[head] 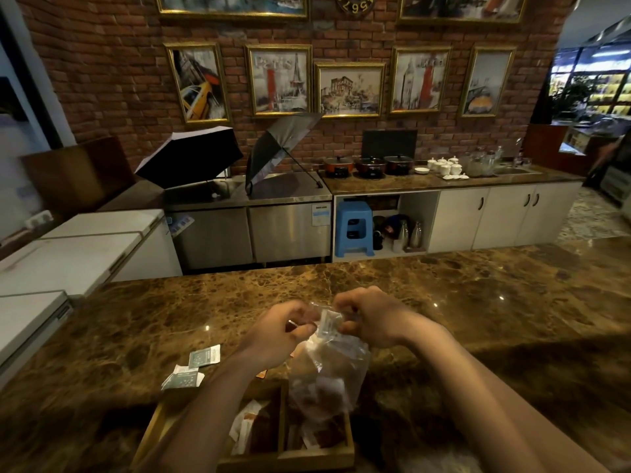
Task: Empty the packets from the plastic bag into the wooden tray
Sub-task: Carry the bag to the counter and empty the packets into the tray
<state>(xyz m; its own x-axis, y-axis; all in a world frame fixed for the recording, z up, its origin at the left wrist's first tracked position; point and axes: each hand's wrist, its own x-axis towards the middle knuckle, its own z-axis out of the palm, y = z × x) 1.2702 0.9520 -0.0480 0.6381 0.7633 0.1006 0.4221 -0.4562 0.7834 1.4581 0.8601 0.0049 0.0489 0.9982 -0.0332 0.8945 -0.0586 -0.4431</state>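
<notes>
Both grips, left hand [280,327] and right hand [367,315], pinching plastic bag [327,373] top; wooden tray [283,455] half hidden beneath forearms.

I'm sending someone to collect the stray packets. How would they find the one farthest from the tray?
On the brown marble counter, look left of the wooden tray. Two teal-and-white packets lie there; the far packet lies flat, nearer the left hand, beyond the crumpled near packet.

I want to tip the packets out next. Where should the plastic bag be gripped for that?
Probably the bottom of the plastic bag, pinched from below: it hangs over the wooden tray, both hands holding its top, so lifting the base would invert it.
</notes>
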